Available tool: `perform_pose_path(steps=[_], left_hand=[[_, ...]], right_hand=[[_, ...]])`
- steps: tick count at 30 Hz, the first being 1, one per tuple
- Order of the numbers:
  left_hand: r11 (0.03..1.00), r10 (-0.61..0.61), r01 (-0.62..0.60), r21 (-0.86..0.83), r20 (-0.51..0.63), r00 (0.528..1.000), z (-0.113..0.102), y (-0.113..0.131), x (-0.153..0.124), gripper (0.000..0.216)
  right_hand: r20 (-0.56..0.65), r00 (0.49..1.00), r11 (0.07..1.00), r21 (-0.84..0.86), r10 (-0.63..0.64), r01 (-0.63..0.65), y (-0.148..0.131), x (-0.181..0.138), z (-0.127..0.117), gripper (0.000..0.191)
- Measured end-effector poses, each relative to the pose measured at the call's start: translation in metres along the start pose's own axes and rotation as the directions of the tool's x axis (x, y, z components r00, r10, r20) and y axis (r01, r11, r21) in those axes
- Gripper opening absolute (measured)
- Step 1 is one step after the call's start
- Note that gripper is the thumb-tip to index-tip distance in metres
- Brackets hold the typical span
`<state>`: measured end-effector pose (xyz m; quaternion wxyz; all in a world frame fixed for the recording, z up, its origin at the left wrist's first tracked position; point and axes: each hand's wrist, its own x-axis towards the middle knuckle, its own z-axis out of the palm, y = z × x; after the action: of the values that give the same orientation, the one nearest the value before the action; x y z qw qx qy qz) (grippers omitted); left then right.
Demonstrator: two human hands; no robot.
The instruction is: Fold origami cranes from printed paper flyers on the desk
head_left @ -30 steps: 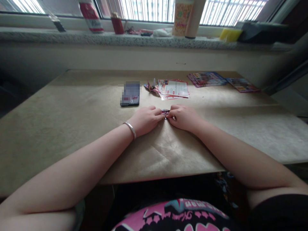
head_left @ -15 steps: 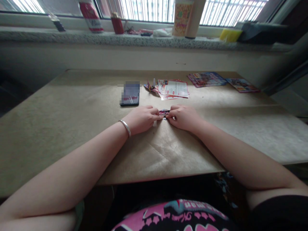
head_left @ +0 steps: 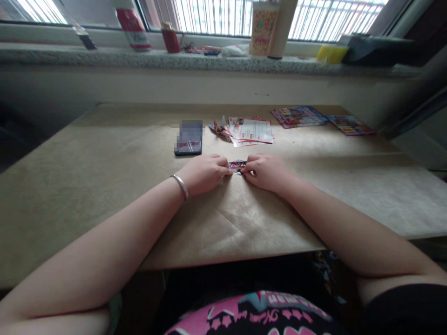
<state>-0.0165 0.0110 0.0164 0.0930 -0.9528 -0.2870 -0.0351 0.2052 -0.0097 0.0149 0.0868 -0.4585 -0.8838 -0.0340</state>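
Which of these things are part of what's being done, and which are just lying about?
In use:
- small printed piece, between left hand and right hand

Lying untouched, though the printed ones may be related:
- phone
- crumpled printed scrap
- red-and-white papers
- colourful printed cards

A room, seemingly in a home: barred window (head_left: 216, 18), drinks can (head_left: 134, 30) on the stone sill (head_left: 195, 59), covered table (head_left: 87, 186).

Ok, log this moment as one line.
left hand: patterned piece, left end; right hand: same piece, right end; printed papers: on table, beyond hands
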Motion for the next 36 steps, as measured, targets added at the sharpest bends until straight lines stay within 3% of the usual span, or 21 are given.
perform_pose_path(steps=[7,15,23,30,36], left_hand=[[0.999,-0.020,0.020,0.037,0.007,1.000,-0.001,0.001,0.001,0.027],[0.998,0.028,-0.037,-0.048,-0.183,0.983,0.015,-0.004,-0.001,0.034],[0.999,0.002,0.002,0.034,-0.118,0.993,0.009,0.010,0.005,0.034],[1.000,-0.017,0.016,-0.021,-0.079,0.997,0.008,0.011,0.006,0.030],[0.998,-0.022,0.016,-0.055,-0.100,0.995,0.008,0.010,0.006,0.030]], right_hand=[[0.002,1.000,1.000,0.005,0.016,-0.016,0.000,0.001,0.002,0.028],[-0.044,0.999,0.999,0.019,-0.025,0.026,0.004,0.000,0.005,0.026],[-0.053,0.998,0.999,0.011,-0.041,0.042,0.012,-0.004,0.004,0.026],[-0.020,0.998,0.998,-0.044,-0.053,0.052,0.009,-0.006,-0.002,0.029],[-0.009,1.000,0.999,0.035,-0.023,0.024,0.013,-0.005,0.000,0.027]])
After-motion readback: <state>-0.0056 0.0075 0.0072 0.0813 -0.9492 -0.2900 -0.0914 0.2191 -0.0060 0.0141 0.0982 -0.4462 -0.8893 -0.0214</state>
